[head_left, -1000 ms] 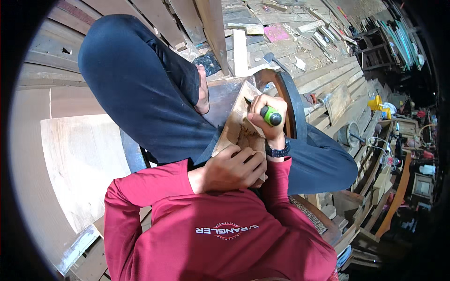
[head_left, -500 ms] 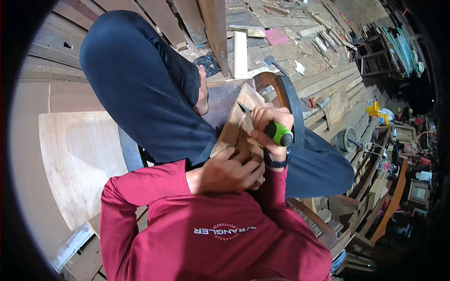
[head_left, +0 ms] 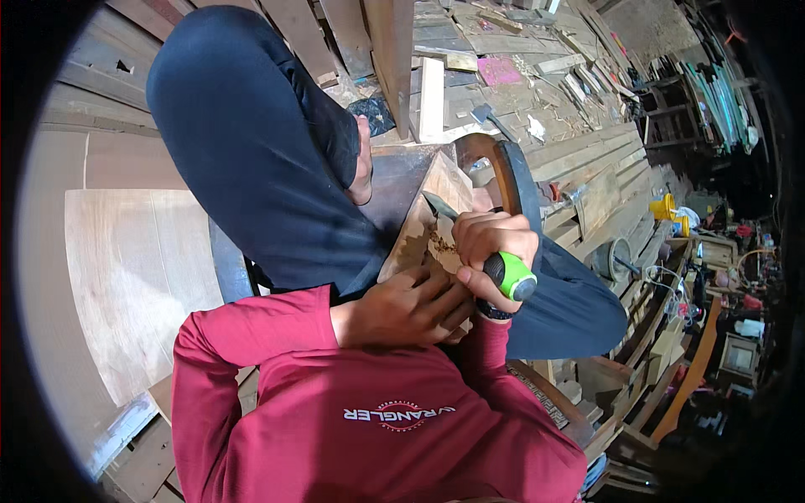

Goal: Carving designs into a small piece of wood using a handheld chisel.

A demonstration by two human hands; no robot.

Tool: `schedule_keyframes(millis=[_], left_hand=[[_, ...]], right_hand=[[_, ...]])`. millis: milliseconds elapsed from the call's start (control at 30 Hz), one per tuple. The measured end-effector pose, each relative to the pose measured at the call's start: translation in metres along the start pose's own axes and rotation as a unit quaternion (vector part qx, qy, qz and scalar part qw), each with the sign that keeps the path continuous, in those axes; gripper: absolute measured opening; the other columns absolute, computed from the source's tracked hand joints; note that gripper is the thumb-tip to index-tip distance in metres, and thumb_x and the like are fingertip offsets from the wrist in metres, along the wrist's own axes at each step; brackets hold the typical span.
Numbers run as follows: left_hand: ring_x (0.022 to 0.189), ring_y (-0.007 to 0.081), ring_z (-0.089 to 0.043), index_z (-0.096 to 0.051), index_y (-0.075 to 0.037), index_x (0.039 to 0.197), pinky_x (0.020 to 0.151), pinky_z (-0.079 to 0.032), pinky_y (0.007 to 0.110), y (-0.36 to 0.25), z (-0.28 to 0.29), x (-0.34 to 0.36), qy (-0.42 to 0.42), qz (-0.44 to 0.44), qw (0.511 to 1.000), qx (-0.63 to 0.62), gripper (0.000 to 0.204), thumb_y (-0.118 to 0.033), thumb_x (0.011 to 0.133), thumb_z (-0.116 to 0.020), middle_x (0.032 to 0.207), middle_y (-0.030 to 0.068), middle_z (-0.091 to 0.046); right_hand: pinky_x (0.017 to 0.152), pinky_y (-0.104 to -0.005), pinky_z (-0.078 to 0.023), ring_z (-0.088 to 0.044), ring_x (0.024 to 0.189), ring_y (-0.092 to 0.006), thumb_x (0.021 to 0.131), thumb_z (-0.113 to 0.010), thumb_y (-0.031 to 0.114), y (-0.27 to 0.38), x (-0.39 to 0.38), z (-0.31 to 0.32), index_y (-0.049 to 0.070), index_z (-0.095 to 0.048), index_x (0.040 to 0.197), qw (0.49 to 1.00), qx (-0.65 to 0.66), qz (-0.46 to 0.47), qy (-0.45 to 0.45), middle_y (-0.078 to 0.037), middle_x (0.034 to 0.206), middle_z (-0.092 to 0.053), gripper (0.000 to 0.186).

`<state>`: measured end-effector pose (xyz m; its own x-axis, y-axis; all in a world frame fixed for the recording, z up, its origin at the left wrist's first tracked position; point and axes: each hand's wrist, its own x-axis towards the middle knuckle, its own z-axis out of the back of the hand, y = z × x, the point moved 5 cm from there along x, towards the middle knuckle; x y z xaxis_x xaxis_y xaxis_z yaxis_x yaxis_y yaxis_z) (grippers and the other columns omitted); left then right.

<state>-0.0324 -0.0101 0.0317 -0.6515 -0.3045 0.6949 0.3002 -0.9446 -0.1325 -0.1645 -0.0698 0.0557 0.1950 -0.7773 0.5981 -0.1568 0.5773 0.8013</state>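
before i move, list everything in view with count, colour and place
block: one, light brown, centre
tool: one, green-black handle, at the block
shavings: several, brown, on the block
panel: one, pale, far left
plastic: one piece, black, upper centre
sheet: one, pink, upper right
hammer-like tool: one, grey, upper right
wood scraps: many, pale to brown, upper right
bucket: one, grey, right
containers: about two, yellow, right
clutter: uncountable, mixed, far right
shirt: one, red, lower centre
trousers: one pair, dark blue, centre
watch: one, black, near the tool
left foot: one, bare, left of block
left fingers: several, bare, on the block
right fingers: several, bare, around the tool
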Motion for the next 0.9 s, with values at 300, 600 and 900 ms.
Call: schedule_keyframes(millis=[300,600,900], left_hand=[[0.086,0.0116,-0.068,-0.074,-0.016,0.105,0.061,-0.043,0.027,0.0,-0.003,0.001,0.007,-0.016,1.0,0.021,0.031,-0.042,0.09,-0.066,0.102,-0.0008,-0.069],[0.094,0.0148,-0.068,-0.073,-0.015,0.108,0.068,-0.051,0.029,-0.001,0.002,0.0,0.04,-0.029,0.999,0.005,0.034,-0.043,0.09,-0.068,0.107,0.0035,-0.068],[0.087,0.0149,-0.066,-0.074,-0.015,0.107,0.066,-0.05,0.03,0.0,0.004,0.0,0.023,-0.026,0.999,0.015,0.033,-0.045,0.092,-0.067,0.1,0.0019,-0.066]], right_hand=[[0.051,-0.0359,-0.038,-0.047,0.048,-0.0233,0.064,-0.075,0.007,-0.006,0.001,0.006,0.001,-0.051,0.062,1.0,0.008,0.003,0.006,-0.008,0.056,-0.05,0.025],[0.054,-0.0379,-0.042,-0.048,0.048,-0.0221,0.07,-0.073,0.004,0.003,0.003,0.011,0.003,-0.051,0.064,0.998,0.053,0.002,0.042,-0.008,0.058,-0.054,0.022],[0.05,-0.036,-0.04,-0.046,0.043,-0.0231,0.066,-0.074,0.006,0.003,0.004,-0.006,0.002,-0.053,0.06,0.999,0.011,0.009,0.046,-0.009,0.054,-0.051,0.023]])
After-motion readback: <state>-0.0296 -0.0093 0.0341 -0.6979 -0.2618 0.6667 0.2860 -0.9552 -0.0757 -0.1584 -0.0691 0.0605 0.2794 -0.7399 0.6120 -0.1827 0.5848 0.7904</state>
